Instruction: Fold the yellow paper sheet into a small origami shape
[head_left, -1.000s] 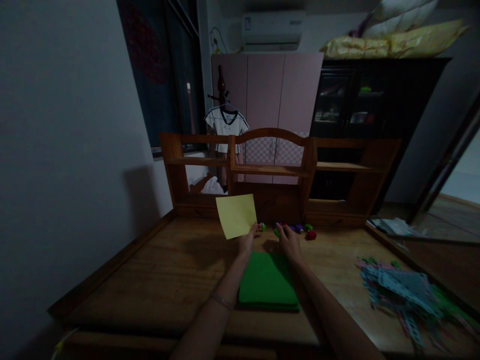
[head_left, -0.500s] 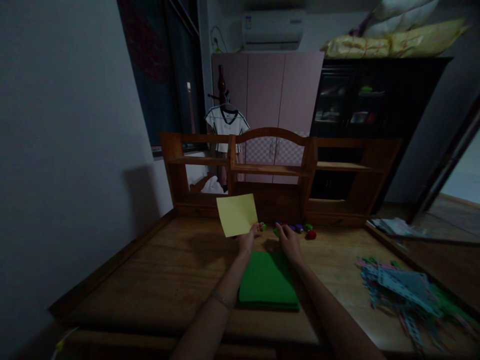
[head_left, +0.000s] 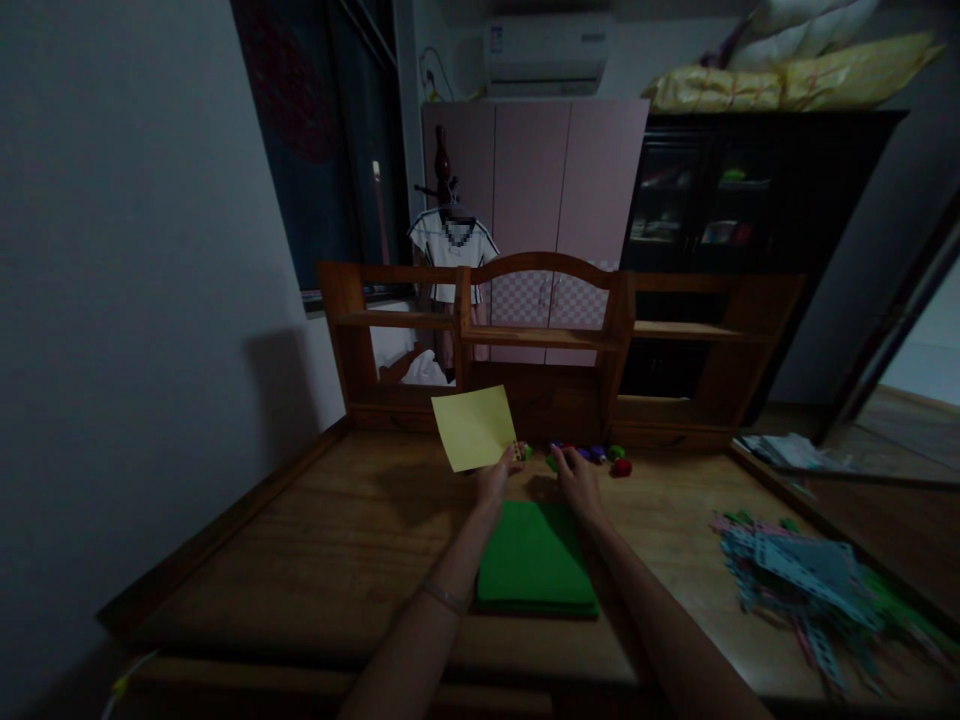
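L hand point(head_left: 493, 480) pinches yellow sheet point(head_left: 474, 428) by lower R corner, up above table point(head_left: 337, 550); R hand point(head_left: 579, 485) seems to pinch small green item point(head_left: 553, 464), apart from sheet. Best keep L grip light so sheet won't crease, both hands clear of green pad point(head_left: 534, 560) nearer cam.

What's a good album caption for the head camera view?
Wooden desk: a yellow sheet in the left hand, a small green piece at the right hand, a green pad nearby.

yellow sheet point(head_left: 474, 428) — tilted slightly, lower edge a little higher | head view — tipped slightly downward
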